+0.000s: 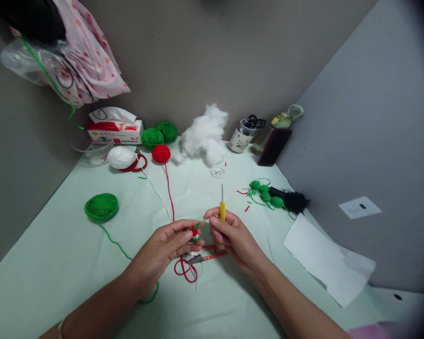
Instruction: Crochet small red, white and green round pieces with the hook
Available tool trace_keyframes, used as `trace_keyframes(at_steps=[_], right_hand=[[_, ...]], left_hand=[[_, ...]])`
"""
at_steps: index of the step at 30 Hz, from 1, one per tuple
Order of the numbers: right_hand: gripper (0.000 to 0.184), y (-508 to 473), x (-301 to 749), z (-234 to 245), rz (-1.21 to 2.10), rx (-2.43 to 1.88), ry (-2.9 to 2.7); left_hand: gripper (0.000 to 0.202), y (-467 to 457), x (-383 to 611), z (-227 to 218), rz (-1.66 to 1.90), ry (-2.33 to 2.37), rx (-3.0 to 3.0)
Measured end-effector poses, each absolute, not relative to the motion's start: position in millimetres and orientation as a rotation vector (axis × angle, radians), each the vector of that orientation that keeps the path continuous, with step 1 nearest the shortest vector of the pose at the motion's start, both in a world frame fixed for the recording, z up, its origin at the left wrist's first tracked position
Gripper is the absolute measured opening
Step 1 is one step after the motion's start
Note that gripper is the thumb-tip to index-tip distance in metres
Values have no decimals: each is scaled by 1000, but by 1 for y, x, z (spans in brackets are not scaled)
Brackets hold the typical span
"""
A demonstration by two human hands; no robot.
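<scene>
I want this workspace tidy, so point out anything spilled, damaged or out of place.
Only minor things: loose red yarn scraps litter the cloth beyond the right hand, and a white paper sheet lies slanted with an uneven edge at far right. No spill shows.

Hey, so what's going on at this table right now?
A person's left hand holds a small red and green piece, while the right hand holds a yellow-handled tool, its thin metal shaft apart from the piece. An orange-handled tool lies on the table near the hands. Farther back sit a red yarn ball and a heap of white fluff.
</scene>
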State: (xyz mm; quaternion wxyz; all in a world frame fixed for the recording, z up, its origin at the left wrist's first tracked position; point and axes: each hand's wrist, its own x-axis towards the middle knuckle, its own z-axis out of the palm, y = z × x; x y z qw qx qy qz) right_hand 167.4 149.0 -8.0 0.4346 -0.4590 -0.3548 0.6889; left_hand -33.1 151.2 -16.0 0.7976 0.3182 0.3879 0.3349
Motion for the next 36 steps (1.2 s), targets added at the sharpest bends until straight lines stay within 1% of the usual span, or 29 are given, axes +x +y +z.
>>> trace_keyframes(at_steps=[3, 7, 13, 18, 24, 30, 36], right_hand=[[39, 149, 166, -7, 1579, -1185, -860], [39, 144, 160, -6, 1501, -1230, -980], [39, 139, 150, -8, 1539, -1289, -1121], [39, 143, 153, -10, 1576, -1215, -998], [40, 140, 153, -9, 1695, -1158, -977], [37, 139, 152, -7, 1644, -1175, -1038], [38, 140, 152, -7, 1692, -1132, -1029]], left_hand=[[38, 152, -33, -14, 790, 857, 612], [37, 152, -33, -14, 870, 894, 613], [32, 148, -31, -23, 872, 863, 698], [38, 147, -30, -23, 870, 887, 746], [37, 147, -30, -22, 876, 948, 823], [36, 147, -28, -24, 853, 954, 853], [37, 146, -30, -22, 837, 960, 879]])
